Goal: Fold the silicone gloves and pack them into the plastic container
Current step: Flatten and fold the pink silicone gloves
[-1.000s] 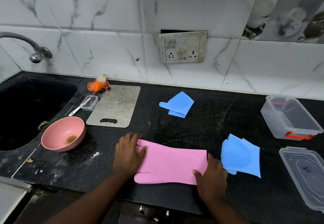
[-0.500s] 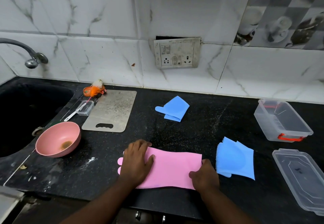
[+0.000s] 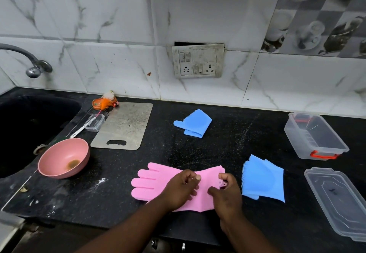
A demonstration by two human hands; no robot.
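Pink glove [image 3: 152,183]: pinched mid-length by left hand [image 3: 181,190] and right hand [image 3: 225,195]; springy silicone may unfold if released.

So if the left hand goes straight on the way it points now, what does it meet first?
Probably the right hand: the left hand points right along the pink glove, fingertips nearly touching it already.

Under your fingers [image 3: 195,177] lies a matt, smooth pink silicone glove [image 3: 158,183]; right of them, bristly blue silicone [image 3: 263,179] and clear glossy plastic container [image 3: 315,136]; the table [image 3: 227,144] is speckled black stone.
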